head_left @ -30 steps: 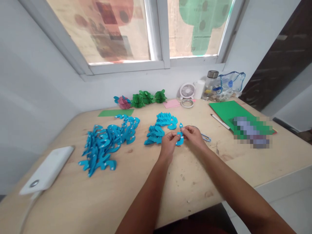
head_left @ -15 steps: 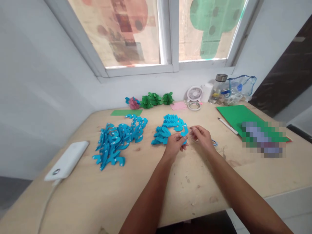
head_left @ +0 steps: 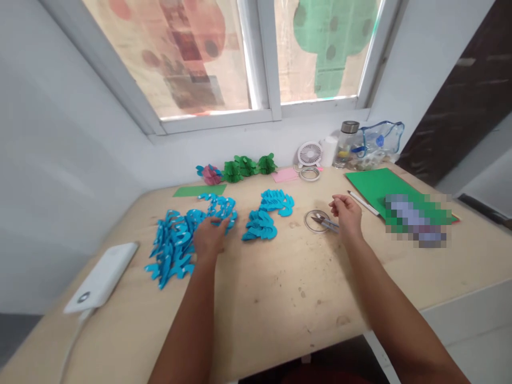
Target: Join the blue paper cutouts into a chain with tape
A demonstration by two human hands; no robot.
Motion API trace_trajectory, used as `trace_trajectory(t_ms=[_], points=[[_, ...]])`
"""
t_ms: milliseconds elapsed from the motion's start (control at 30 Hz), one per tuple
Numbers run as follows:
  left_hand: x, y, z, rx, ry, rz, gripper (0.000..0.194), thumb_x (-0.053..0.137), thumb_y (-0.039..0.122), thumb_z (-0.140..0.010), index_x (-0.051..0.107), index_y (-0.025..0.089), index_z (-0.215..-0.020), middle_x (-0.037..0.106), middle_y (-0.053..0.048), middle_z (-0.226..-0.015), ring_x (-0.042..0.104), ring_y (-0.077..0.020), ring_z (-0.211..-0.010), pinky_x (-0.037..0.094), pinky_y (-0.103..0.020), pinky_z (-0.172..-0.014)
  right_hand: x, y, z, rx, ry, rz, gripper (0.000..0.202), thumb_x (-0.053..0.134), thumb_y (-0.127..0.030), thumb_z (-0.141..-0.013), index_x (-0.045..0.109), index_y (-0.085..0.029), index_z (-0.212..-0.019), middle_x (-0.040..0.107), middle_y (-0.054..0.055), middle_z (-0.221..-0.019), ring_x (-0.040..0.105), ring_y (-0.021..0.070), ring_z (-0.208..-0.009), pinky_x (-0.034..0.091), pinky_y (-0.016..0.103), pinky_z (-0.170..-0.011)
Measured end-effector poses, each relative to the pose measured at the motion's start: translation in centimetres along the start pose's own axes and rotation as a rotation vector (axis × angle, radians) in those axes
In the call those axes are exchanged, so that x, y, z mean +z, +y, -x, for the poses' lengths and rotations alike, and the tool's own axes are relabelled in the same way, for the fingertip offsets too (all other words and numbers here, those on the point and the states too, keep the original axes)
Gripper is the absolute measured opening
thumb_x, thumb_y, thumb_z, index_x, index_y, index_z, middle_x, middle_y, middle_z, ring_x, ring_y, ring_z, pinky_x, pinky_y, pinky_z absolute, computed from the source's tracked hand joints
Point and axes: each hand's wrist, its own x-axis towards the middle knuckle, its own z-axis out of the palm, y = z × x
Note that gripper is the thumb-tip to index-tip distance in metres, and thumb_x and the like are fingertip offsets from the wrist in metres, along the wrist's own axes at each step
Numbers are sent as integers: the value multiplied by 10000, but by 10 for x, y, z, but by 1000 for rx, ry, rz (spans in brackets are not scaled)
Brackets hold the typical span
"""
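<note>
So the big heap of cut blue paper (head_left: 172, 240) is the main thing here, sprawled on a pale wooden surface (head_left: 260, 298) with visible grain and a few dark knots and scuffs. The pieces are matte bright blue, curvy and wavy-edged, piled up every which way, and lots of them have little white patches near their ends. My left hand (head_left: 208, 237) is right over the heap's right-hand edge, fingers bent down toward the pieces; can't tell if it's actually got hold of one. Just right of the heap are two tidier stacks, a rear stack (head_left: 276, 200) and a front stack (head_left: 260, 226), with their layers fanned out like ruffles. Well to the right of the heap, some small pointed snips (head_left: 327, 222) lie across a thin round ring (head_left: 305, 221), and my right hand (head_left: 347, 213) hangs just beside them with its fingers curled in pretty narrow. Can't tell if there's anything pinched in there, though. Just behind the heap there's a flat green paper strip (head_left: 200, 191), and farther back to its right sit pleated, fluffy green paper flowers (head_left: 245, 166). A smooth white power bank (head_left: 102, 277) with rounded corners lies left of the heap.
</note>
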Motion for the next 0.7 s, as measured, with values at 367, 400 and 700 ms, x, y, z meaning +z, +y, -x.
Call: trace_trajectory(t_ms=[367,400,700], points=[[33,44,52,337,23,169,181,505,328,-764,555,181,-671,608,-10,-616,563,-149,-592,397,-244,-597,-15,16,-16,-147,-119,427,213,535,-383,-696,539,-172,-666,594,10,-579,525,135,-540,393,250,-544],[35,49,56,349,-11,199,193,493,333,-775,560,182,-675,605,-4,-605,552,-140,-569,389,-238,-577,-15,17,-15,-165,-140,496,216,517,-382,-712,545,-174,-659,602,13,-588,525,137,-544,386,250,-545],[44,33,64,514,-142,-178,199,499,289,-781,645,186,-869,658,-74,-845,572,-222,-814,406,-304,-690,-3,11,4,-292,-238,851,225,453,-349,-775,603,-197,-706,616,14,-622,539,153,-588,337,245,-545]])
